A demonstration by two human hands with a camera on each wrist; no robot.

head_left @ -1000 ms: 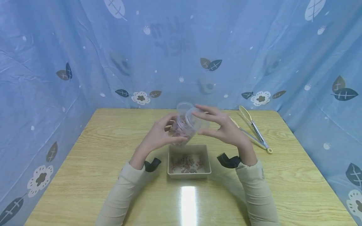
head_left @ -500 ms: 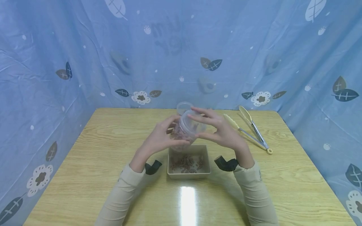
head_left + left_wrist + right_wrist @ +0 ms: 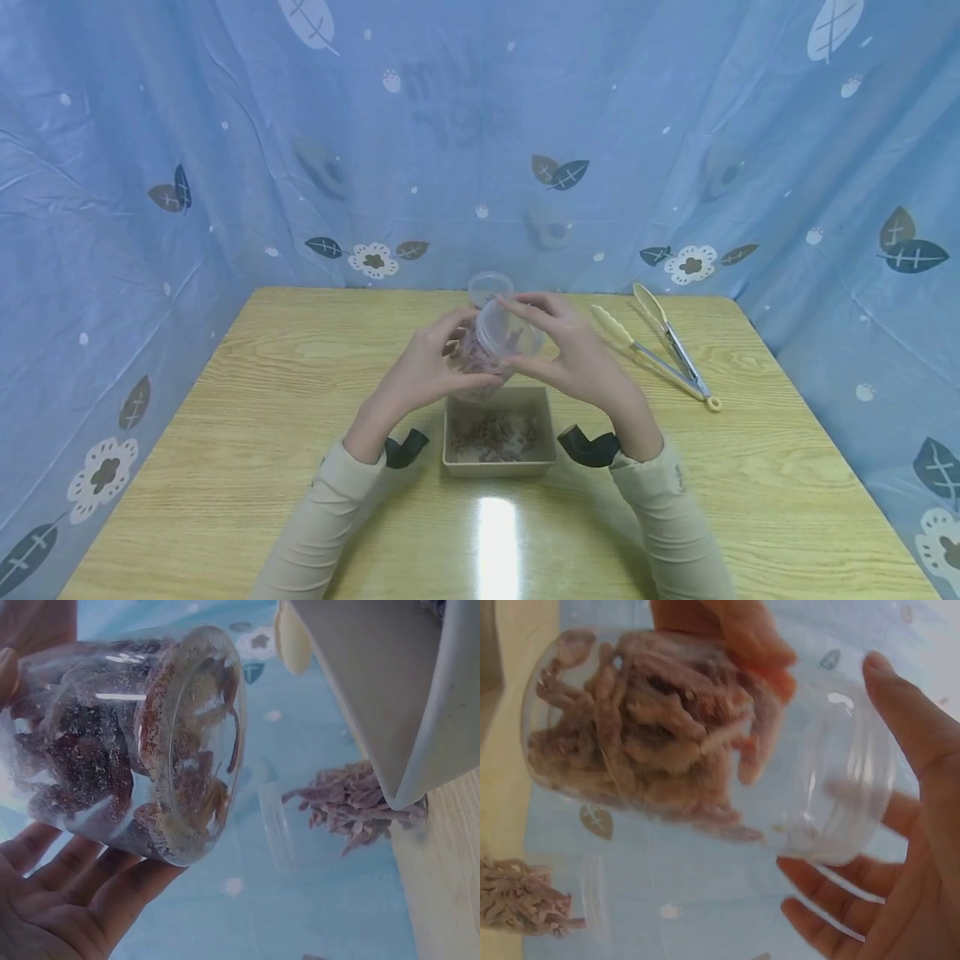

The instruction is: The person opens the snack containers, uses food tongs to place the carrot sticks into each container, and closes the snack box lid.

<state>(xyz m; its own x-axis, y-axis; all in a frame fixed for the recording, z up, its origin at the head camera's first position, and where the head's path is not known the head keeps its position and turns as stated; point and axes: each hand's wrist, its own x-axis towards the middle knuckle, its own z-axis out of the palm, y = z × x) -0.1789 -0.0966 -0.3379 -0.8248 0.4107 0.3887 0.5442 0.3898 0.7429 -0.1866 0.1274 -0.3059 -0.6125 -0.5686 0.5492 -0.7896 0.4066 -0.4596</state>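
A clear plastic jar [image 3: 82, 742] of dried reddish-brown strips is tilted above the tray's back edge, its mouth end toward the right. My left hand [image 3: 427, 362] grips its body, thumb on the near side and fingers on the far side. At the mouth end, my right hand [image 3: 573, 358] holds the clear round lid [image 3: 510, 329] between thumb and fingers. Whether the lid is seated on the rim cannot be told. Below, a beige rectangular tray [image 3: 498, 469] contains loose pieces of the same dried food.
Behind the held jar stands a second clear jar [image 3: 491, 287]; the right wrist view shows strips [image 3: 521, 896] inside it. Tongs [image 3: 678, 358] with cream tips lie spread at the table's back right. A blue patterned curtain [image 3: 480, 125] hangs around the wooden table [image 3: 225, 467].
My right hand has moved slightly left and down, drawing its fingers in around the lid at the jar's mouth. The left hand keeps its grip on the jar, which has shifted slightly downward.
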